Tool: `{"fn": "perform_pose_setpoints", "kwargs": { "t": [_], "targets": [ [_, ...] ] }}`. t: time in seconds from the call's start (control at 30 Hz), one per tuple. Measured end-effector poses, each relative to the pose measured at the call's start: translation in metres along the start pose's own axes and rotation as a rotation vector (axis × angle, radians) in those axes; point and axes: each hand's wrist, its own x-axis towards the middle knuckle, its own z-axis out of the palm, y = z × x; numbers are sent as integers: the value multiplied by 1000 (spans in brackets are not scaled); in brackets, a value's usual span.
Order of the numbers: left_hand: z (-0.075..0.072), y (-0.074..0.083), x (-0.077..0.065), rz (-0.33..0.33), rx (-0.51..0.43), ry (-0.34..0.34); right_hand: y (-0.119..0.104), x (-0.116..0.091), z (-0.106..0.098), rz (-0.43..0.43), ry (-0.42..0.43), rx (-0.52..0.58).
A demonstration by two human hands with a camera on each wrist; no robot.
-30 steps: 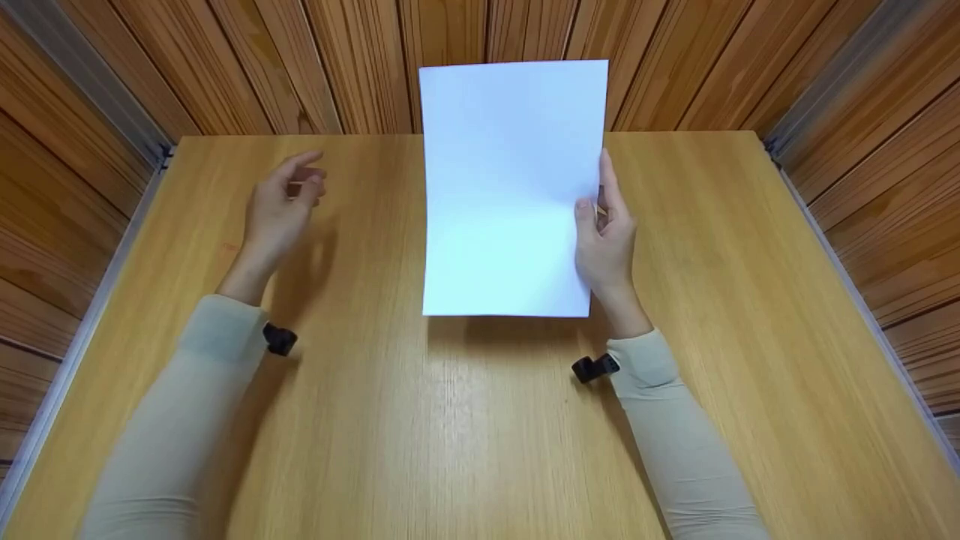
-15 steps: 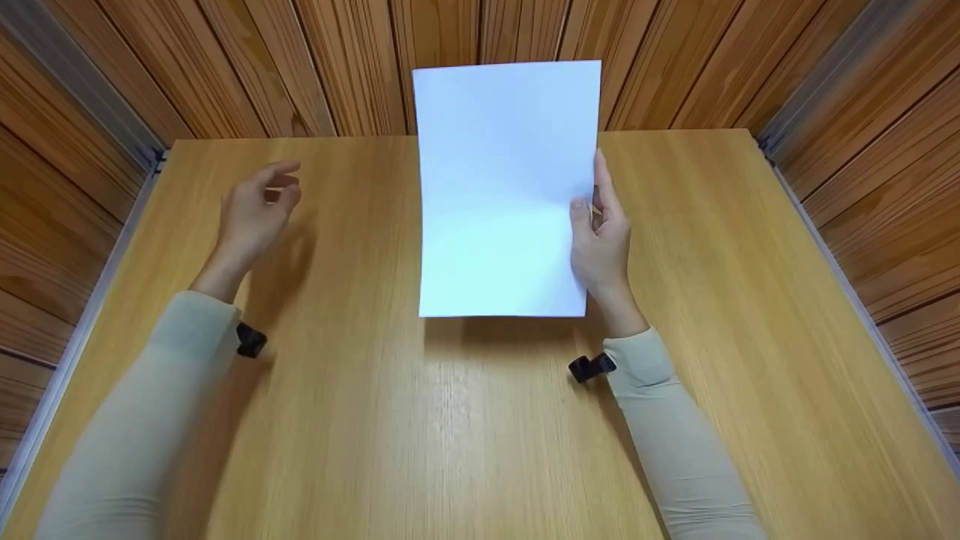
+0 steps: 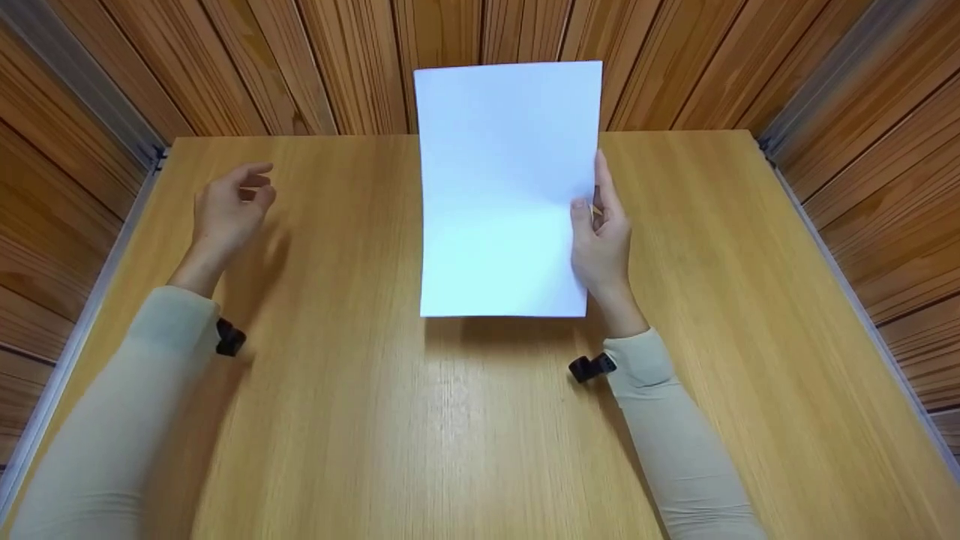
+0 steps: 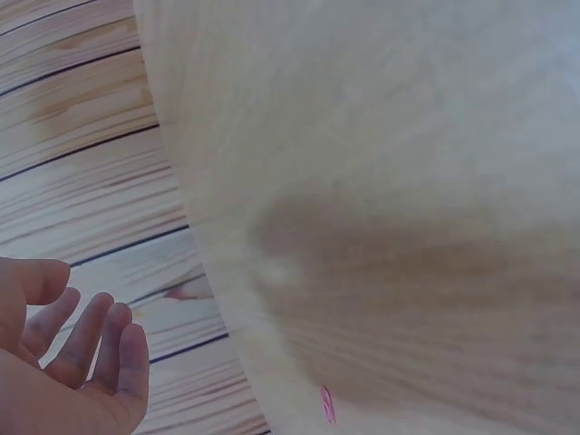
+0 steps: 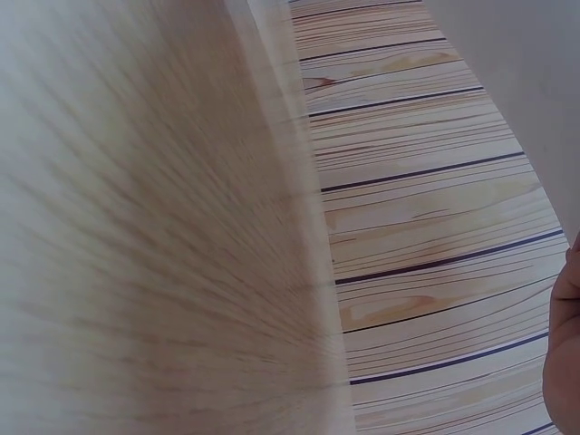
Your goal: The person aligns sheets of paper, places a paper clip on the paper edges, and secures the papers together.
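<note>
A blank white sheet of paper [image 3: 502,187] is held up over the table's far middle, its top edge overlapping the wooden wall. My right hand [image 3: 604,247] grips its right edge, thumb on the near face and fingers behind. In the right wrist view, part of the paper [image 5: 535,82] shows at upper right, with a bit of my right hand [image 5: 564,353] below it. My left hand [image 3: 229,210] hovers above the table at left, holding nothing, its fingers loosely bent. The left wrist view shows that hand [image 4: 77,362] with relaxed, parted fingers.
The wooden table [image 3: 450,435] spreads beneath both arms, with wood-plank walls [image 3: 360,67] behind and at both sides. A small pink mark [image 4: 327,404] is on the tabletop below my left hand. Black wrist cameras sit on both sleeves.
My left hand has moved left, away from the paper. The right hand and the paper have stayed nearly still, apart from a slight shift of the whole view.
</note>
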Motion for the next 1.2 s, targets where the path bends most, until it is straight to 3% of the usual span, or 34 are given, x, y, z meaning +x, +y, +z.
{"fn": "perform_pose_setpoints", "kwargs": {
  "t": [0.27, 0.7, 1.2],
  "targets": [
    [-7, -18, 1, -54, 33, -17, 1, 0, -2, -11, 8, -2],
    [-21, -57, -15, -230, 83, -100, 3, 0, 0, -3, -9, -2],
    [-29, -63, -17, -305, 154, -110, 4, 0, 0, -17, 1, -4]
  ]
}}
